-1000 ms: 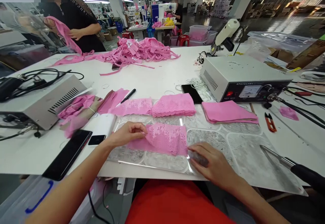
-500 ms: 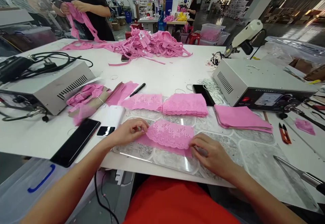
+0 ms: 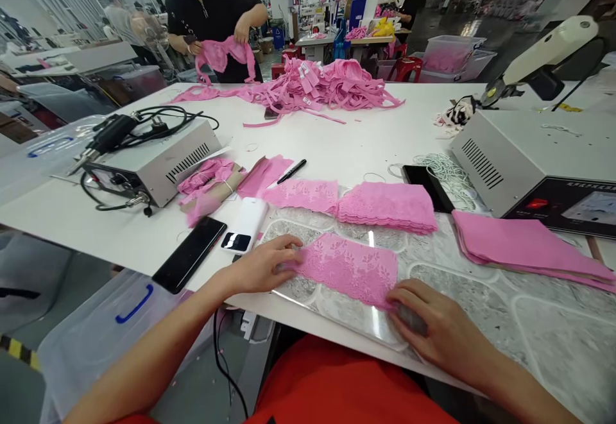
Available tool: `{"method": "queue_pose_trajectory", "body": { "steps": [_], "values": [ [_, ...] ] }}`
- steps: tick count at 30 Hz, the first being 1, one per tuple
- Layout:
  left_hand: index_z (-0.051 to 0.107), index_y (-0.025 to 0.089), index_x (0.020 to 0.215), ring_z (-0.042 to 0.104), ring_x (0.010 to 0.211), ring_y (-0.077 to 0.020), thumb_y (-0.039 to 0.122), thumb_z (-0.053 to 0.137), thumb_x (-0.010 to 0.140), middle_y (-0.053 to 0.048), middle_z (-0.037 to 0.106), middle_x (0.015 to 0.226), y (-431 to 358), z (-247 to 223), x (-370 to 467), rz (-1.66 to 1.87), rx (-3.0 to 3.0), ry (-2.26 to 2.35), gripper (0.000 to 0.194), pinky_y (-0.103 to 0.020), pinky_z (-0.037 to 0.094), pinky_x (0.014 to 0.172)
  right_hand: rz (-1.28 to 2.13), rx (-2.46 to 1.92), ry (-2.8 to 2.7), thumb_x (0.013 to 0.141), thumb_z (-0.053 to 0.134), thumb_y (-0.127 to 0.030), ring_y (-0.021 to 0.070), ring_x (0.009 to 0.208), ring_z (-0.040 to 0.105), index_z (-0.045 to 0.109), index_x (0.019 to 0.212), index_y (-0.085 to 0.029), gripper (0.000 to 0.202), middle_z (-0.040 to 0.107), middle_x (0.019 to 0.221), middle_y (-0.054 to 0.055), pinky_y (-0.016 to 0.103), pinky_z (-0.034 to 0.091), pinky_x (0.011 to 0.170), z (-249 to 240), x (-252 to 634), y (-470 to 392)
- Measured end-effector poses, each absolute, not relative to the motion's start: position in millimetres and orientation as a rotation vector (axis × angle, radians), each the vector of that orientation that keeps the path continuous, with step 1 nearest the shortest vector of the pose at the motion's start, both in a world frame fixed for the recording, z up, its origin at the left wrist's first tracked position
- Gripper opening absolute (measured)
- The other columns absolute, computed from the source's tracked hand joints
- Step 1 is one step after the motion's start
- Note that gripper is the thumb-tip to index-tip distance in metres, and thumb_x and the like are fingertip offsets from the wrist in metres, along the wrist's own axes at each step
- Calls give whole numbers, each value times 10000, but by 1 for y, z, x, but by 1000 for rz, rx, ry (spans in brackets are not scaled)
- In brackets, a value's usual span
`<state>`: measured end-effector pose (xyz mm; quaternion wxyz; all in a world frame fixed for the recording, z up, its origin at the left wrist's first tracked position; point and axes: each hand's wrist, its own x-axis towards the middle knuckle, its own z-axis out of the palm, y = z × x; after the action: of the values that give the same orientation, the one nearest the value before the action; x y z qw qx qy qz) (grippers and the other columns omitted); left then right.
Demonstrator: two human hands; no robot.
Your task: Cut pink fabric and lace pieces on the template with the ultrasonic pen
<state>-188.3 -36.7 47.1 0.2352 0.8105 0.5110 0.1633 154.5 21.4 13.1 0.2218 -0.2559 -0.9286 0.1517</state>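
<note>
A pink lace piece (image 3: 349,265) lies on the grey marbled mat (image 3: 462,305) near the table's front edge. My left hand (image 3: 267,262) pinches its left end, fingers together. At the lower right corner, my right hand (image 3: 428,321) has its fingertips closed on the same lace. Just behind are a stack of pink lace pieces (image 3: 387,207) and a single lace piece (image 3: 308,194) touching its left side. Folded pink fabric (image 3: 524,244) rests to the right.
Left stand a dark phone (image 3: 190,254), a white device (image 3: 245,224) and a grey box (image 3: 163,161). Another grey box (image 3: 543,154) is at right, by a phone (image 3: 428,188). Farther back are a pink strap heap (image 3: 327,87) and a person (image 3: 216,20) holding pink fabric.
The view has turned left, so things sit farther right. The lace now lies over the plain pink layer that showed beneath it. Across the table, the person has spread the pink fabric between both hands.
</note>
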Motion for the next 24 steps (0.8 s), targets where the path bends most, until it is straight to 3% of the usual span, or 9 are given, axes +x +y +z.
{"method": "queue_pose_trajectory", "body": {
  "steps": [4,9,14,20,24],
  "values": [
    [668,196,1006,609,1079,-207,218,564,921,-122,571,1252,-39,35,-194,458,2375,1420,136,-326,526,909,389,-685,-2532,897,495,-182,169,736,662,624,927,-232,141,677,859,59,274,561,625,5,156,24],
    [649,178,925,610,1103,-217,191,425,981,-134,608,1218,-43,29,-189,500,2433,1528,232,-370,517,942,561,-729,-2506,923,447,-218,157,633,635,611,837,-235,186,659,754,40,266,538,549,18,152,31],
    [619,185,876,640,977,-158,183,426,959,-88,633,1133,-27,61,-191,563,2336,1518,210,-270,524,869,855,-880,-2491,918,457,-360,138,501,525,531,650,-228,308,570,587,10,246,433,435,57,146,55],
    [613,177,808,628,903,-180,225,488,891,-65,660,992,52,100,-231,685,2269,1696,157,-306,505,854,1059,-914,-2307,836,540,-420,127,538,490,571,642,-195,298,557,595,4,249,399,485,92,98,131],
    [621,171,862,584,1044,-212,249,454,889,-94,624,1104,91,111,-269,792,2260,1864,186,-372,443,980,751,-934,-2225,842,522,-336,118,557,477,607,734,-186,203,561,621,-7,255,389,532,106,52,180]
  ]
}}
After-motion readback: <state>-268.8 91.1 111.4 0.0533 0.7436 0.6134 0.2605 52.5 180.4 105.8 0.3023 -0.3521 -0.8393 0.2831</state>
